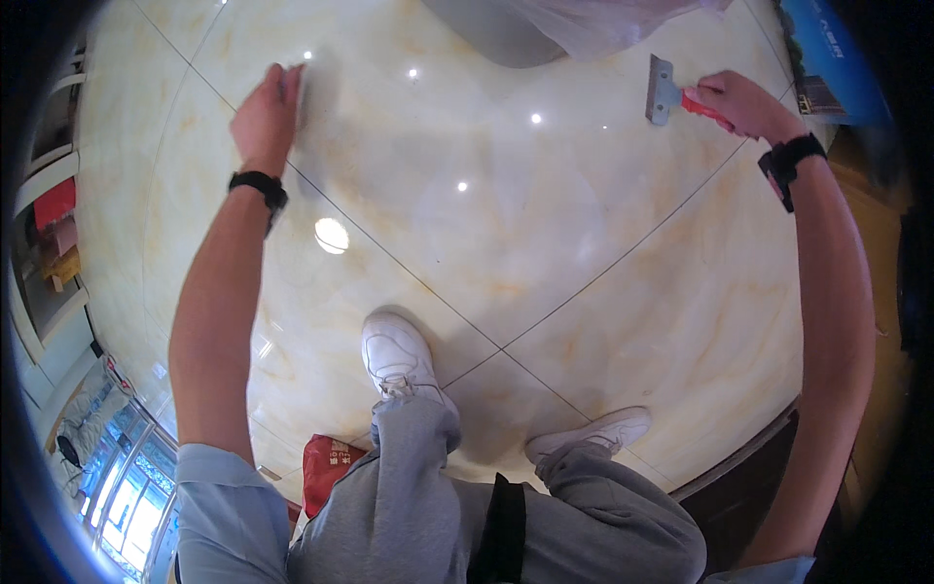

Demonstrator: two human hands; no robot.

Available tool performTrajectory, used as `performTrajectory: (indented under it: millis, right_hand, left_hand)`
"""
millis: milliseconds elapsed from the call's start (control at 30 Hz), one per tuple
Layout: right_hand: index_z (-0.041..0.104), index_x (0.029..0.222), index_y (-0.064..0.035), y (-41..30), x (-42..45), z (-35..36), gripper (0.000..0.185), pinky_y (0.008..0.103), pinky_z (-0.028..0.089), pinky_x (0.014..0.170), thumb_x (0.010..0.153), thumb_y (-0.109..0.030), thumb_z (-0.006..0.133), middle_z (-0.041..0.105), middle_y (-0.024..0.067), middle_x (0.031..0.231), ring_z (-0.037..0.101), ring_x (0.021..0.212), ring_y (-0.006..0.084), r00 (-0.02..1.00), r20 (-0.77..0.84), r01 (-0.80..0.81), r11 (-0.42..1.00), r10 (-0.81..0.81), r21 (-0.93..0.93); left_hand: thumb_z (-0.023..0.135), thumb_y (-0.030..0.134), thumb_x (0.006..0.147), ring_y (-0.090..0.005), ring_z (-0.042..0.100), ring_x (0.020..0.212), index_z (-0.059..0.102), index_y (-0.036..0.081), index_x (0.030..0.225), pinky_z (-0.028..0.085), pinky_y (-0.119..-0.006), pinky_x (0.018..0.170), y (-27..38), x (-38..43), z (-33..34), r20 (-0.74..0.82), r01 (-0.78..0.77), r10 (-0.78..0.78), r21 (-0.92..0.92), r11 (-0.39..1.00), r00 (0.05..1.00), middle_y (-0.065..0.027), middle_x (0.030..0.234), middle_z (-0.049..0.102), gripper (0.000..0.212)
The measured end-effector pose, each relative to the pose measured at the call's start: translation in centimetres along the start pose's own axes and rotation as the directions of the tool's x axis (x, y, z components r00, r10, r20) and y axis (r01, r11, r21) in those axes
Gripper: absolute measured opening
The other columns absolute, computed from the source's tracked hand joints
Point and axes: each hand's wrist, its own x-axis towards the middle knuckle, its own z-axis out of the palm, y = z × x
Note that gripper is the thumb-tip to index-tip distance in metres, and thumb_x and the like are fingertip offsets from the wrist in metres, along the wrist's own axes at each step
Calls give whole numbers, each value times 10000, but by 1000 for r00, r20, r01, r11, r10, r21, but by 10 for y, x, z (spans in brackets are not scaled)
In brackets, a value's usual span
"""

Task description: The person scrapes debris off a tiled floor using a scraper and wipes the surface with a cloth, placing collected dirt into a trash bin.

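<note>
My right hand (737,102), at the upper right, grips the red handle of a scraper (662,91). Its wide metal blade points left over the glossy tiled floor (503,241). At the upper left, my left hand (268,113) is raised with its fingers bent. Whether it holds something small between its fingertips cannot be made out. Both wrists wear black straps.
A grey rounded bin-like object (503,44) with translucent plastic film (613,25) stands at the top. A blue printed panel (839,58) is at the upper right. A red bag (328,467) lies beside my leg. Shelves (47,292) line the left side.
</note>
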Motion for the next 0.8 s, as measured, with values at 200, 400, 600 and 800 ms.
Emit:
performTrajectory:
  millis: [200, 400, 600, 800]
  right_hand:
    - [638, 875, 12, -60, 21, -1, 404, 378, 454, 575, 990, -376, 636, 571, 122, 764, 555, 617, 235, 989, 78, 143, 944, -125, -298]
    - [708, 900, -58, -99, 4, 46, 348, 464, 504, 775, 982, -381, 607, 673, 167, 900, 638, 865, 372, 944, 62, 314, 826, -323, -469]
    - [737, 918, -97, -127, -28, 118, 343, 463, 518, 760, 995, -390, 578, 703, 129, 880, 656, 863, 347, 954, -10, 282, 907, -301, -313]
    - [698, 933, -57, -141, -81, 186, 395, 471, 514, 741, 1020, -411, 546, 695, 165, 884, 650, 856, 385, 968, -164, 192, 981, -190, -9]
  left_hand:
    - [432, 541, 1059, -393, 675, 866, 555, 157, 1006, 507, -501, 676, -12, 17, 1, 90, -94, 90, 37, 995, 992, -109, 905, 727, 407]
    - [494, 445, 1062, -397, 674, 794, 560, 120, 961, 519, -515, 661, 58, -20, 34, -19, -289, 290, -172, 942, 957, -138, 853, 706, 347]
    - [521, 301, 1022, -343, 689, 827, 598, 143, 994, 540, -474, 663, 93, -61, 50, -76, -509, 504, -160, 846, 861, -88, 909, 712, 179]
    - [546, 255, 1017, -328, 680, 727, 573, 107, 1018, 533, -449, 568, 116, -93, 42, -98, -662, 658, -207, 720, 747, -78, 879, 696, 151]
